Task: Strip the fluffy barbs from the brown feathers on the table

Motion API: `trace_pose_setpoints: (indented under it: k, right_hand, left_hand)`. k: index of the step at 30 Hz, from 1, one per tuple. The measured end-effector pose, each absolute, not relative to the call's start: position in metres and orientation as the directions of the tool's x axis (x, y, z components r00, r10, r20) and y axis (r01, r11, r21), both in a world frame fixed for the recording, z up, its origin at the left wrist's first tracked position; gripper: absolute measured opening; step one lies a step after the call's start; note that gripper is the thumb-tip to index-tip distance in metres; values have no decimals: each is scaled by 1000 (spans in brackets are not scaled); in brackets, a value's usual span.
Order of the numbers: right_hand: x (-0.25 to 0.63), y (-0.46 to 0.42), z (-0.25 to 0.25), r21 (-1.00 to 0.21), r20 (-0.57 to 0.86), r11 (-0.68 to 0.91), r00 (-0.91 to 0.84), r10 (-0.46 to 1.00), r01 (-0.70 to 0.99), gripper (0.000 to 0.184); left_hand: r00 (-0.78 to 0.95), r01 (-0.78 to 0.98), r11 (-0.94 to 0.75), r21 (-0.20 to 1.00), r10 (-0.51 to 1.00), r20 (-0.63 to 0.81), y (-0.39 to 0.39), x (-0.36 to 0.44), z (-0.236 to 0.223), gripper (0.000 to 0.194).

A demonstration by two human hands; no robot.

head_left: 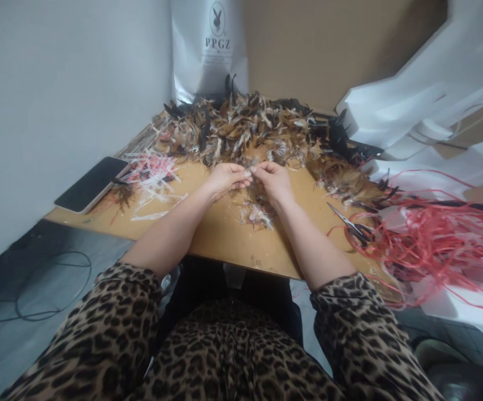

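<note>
My left hand (230, 179) and my right hand (272, 181) meet over the middle of the table, thumbs and fingertips pinched almost together. Between the fingertips is a small brownish feather (251, 160); its outline blends into the pile behind. That big heap of brown and black feathers (241, 125), with pale fluffy bases, spreads just beyond my fingers. Under my hands, towards me, lies a small loose clump of feathers (258, 216) with whitish fluff.
A phone (92, 184) lies at the table's left edge, beside cut pink and white strips (152, 170). Scissors (350, 224) rest at right near tangled red ribbon (437, 245). A silvery bag (208, 55) stands behind; white bags (400, 100) lean in from the right.
</note>
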State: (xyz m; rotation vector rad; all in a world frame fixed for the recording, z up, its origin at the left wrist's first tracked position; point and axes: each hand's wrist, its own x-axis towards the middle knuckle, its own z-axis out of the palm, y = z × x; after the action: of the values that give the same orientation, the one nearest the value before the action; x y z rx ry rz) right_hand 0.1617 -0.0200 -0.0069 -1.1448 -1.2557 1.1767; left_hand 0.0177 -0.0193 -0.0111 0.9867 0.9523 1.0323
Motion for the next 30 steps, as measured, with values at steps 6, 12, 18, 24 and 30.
trace_pose_setpoints:
  k: [6,12,18,24,30]
  right_hand:
    - [165,-12,-14,-995,102,103,-42,994,5,25]
    - [178,4,-26,-883,374,342,43,926,322,13]
    - [178,-2,-21,-669,410,338,-50,911,662,17]
    - [172,-2,-22,-550,292,195,-32,956,812,16]
    - [174,10,-31,-790,266,215,5,964,575,12]
  left_hand:
    - [205,-165,133,977,974,-98,-15,16,-16,13]
    - [51,-310,121,943,993,-111,-8,10,-15,15]
    - [27,-366,132,921,991,-131,-7,8,-15,11]
    - [43,-354,153,923,988,-148,-10,11,-14,14]
    - [51,-354,150,923,989,-142,-9,10,-16,14]
